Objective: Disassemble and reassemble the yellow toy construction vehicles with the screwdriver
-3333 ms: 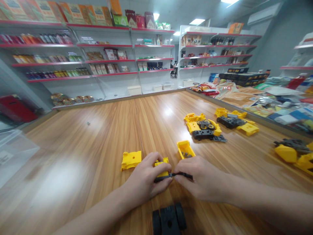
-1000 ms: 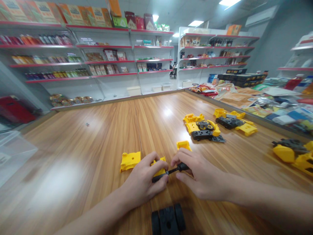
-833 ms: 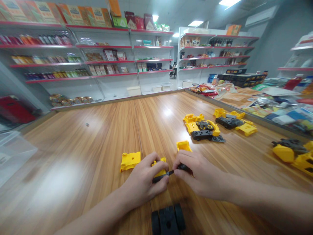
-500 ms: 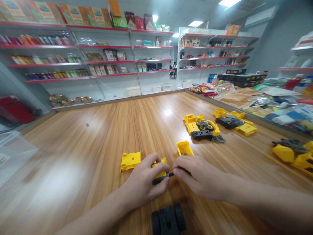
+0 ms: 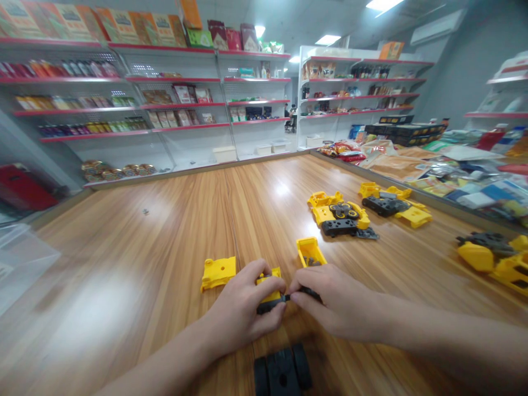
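Yellow-and-black toy part: in left hand, near side of table | left fingers: gripping part | right hand: fingers closed round black screwdriver-like tool, aimed at part's end; tip seating too small to confirm | best handling: part braced, tool square, light steady turning pressure | beyond: yellow tub, grey bits inside

No text can be read: the print on the orange packages is too blurred.
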`<state>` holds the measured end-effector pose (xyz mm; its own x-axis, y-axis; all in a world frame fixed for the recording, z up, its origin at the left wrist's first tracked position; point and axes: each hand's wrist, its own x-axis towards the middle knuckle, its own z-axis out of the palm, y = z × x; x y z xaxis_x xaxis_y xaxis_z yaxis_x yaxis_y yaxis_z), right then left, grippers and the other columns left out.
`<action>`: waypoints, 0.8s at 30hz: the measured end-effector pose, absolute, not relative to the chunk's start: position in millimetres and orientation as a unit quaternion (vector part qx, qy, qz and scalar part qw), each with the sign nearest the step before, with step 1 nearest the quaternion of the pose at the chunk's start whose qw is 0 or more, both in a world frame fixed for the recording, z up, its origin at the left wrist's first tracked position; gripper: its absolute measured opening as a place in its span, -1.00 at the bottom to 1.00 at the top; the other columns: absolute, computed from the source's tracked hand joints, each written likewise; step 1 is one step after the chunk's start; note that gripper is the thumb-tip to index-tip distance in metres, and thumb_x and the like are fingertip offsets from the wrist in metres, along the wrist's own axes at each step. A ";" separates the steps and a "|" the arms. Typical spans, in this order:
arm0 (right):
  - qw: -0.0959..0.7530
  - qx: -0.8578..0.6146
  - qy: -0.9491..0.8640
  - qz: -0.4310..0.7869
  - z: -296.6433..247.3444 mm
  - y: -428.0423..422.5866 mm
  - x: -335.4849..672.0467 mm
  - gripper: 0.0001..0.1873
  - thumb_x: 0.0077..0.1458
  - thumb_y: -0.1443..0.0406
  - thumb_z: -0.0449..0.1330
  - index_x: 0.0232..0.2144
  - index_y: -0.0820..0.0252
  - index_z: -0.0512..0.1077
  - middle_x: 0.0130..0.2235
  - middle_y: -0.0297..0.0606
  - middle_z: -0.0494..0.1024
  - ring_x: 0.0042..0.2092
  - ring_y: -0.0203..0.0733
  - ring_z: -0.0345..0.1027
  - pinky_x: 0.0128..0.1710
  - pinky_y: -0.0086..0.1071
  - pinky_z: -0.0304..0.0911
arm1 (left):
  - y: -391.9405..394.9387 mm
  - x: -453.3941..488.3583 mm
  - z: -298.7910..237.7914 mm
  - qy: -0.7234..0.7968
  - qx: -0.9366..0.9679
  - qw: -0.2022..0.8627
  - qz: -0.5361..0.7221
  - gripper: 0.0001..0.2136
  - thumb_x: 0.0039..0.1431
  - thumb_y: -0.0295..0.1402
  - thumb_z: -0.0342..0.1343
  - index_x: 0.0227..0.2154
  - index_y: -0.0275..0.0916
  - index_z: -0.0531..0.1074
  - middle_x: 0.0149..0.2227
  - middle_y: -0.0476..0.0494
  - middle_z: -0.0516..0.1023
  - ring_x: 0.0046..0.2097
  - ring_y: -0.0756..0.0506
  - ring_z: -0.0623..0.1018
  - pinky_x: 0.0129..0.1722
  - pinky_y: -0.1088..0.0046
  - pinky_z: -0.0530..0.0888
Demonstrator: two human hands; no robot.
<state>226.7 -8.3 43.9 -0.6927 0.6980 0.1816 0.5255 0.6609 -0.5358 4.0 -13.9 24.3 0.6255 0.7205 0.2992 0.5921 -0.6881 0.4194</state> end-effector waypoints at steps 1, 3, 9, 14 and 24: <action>0.181 -0.345 -0.891 0.232 44.0 -8.4 226.4 -0.82 0.26 0.34 0.02 -0.35 0.21 0.39 -0.37 -0.27 0.52 -0.33 -0.25 0.36 -0.33 -0.41 0.16 | -14.1 3.8 24.1 0.367 0.892 0.140 0.225 -0.84 0.20 -0.36 0.04 -0.18 -0.18 0.43 -0.21 -0.16 0.32 -0.18 -0.11 0.40 -0.19 0.33 0.42; 0.169 -0.347 -0.890 0.242 44.6 -8.4 225.7 -0.78 0.29 0.32 -0.01 -0.37 0.21 0.38 -0.40 -0.27 0.51 -0.37 -0.27 0.35 -0.36 -0.42 0.15 | -14.5 3.7 24.0 0.362 0.895 0.138 0.222 -0.84 0.19 -0.36 0.04 -0.19 -0.17 0.44 -0.22 -0.17 0.32 -0.18 -0.12 0.40 -0.19 0.32 0.42; 0.171 -0.346 -0.885 0.259 45.4 -8.1 226.2 -0.79 0.29 0.32 0.00 -0.35 0.22 0.39 -0.38 -0.26 0.52 -0.35 -0.27 0.37 -0.33 -0.42 0.18 | -15.3 4.5 24.2 0.358 0.894 0.135 0.232 -0.85 0.18 -0.38 0.04 -0.21 -0.18 0.45 -0.23 -0.17 0.32 -0.18 -0.12 0.40 -0.20 0.32 0.41; 0.200 -0.329 -0.886 0.258 44.6 -9.5 227.9 -0.92 0.13 0.35 0.17 -0.29 0.21 0.45 -0.32 -0.27 0.54 -0.28 -0.23 0.40 -0.25 -0.39 0.23 | -15.1 4.8 25.4 0.355 0.895 0.151 0.225 -0.84 0.16 -0.35 0.07 -0.19 -0.17 0.44 -0.23 -0.16 0.31 -0.19 -0.12 0.40 -0.21 0.32 0.41; 0.190 -0.295 -0.910 0.219 43.4 -7.4 226.4 -0.84 0.15 0.42 0.11 -0.30 0.26 0.51 -0.35 -0.23 0.56 -0.30 -0.23 0.41 -0.27 -0.42 0.24 | -17.1 3.5 26.2 0.350 0.893 0.169 0.228 -0.82 0.12 -0.39 0.10 -0.19 -0.17 0.41 -0.21 -0.16 0.31 -0.17 -0.12 0.41 -0.19 0.32 0.41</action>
<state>226.4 -7.4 43.4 -0.7533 0.6210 0.2166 0.4546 0.7296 -0.5109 3.5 -17.1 26.2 0.6510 0.7020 0.2889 0.5482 -0.6980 0.4608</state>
